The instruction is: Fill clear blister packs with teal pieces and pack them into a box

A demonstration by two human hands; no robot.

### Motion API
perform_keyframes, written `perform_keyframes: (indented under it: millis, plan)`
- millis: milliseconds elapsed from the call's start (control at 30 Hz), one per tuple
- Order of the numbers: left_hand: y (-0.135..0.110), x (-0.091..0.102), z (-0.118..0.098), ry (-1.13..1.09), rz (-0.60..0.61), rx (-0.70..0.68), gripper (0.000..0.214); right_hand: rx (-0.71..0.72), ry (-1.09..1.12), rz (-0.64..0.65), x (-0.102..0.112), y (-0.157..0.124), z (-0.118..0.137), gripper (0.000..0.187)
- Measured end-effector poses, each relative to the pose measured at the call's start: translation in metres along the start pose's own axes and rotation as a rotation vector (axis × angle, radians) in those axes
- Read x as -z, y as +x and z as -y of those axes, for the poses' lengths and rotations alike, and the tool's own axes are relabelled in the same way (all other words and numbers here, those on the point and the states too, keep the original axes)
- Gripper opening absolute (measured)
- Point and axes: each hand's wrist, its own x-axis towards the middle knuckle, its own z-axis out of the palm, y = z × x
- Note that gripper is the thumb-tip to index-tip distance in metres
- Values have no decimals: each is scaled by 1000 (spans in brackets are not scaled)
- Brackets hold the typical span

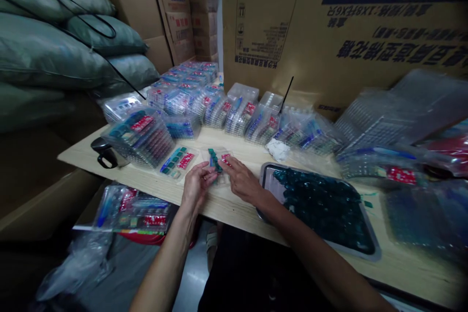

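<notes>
A clear plastic blister tray (224, 180) lies between my hands near the table's front edge. A row of dark green glossy pieces (213, 158) and a red packet with white marks (225, 158) show at its far side. My left hand (198, 183) is curled at the tray's left, fingers closed around the near end of the green row. From the right, my right hand (241, 180) reaches over with fingers stretched out, tips touching the green pieces; its thumb is hidden. Just left lies a filled blister tray (179, 162) with green pieces and a red packet.
A metal tray (268, 190) heaped with dark green pieces (325, 209) stands at the right. Stacked blister trays (141, 139) rise at the left beside a black cup (106, 152). More stacks (215, 107) line the back, near crumpled white tissue (278, 149) and a large carton (310, 34).
</notes>
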Motion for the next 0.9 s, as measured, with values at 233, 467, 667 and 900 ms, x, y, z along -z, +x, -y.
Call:
perform_keyframes:
  millis: [233,467,667,900]
  plan:
    - [8,2,15,238,28,-126,60,2,-62,19,-8,-20,-5,69]
    - [18,20,25,796,-83,-318,53,-17,-69,43,-25,-35,-4,70]
    - [23,36,30,956,-78,-340,51,-1,-62,85,-8,-29,-1,64]
    - [8,26,37,1375,47,-696,46,-54,-102,133,-4,-23,7,59]
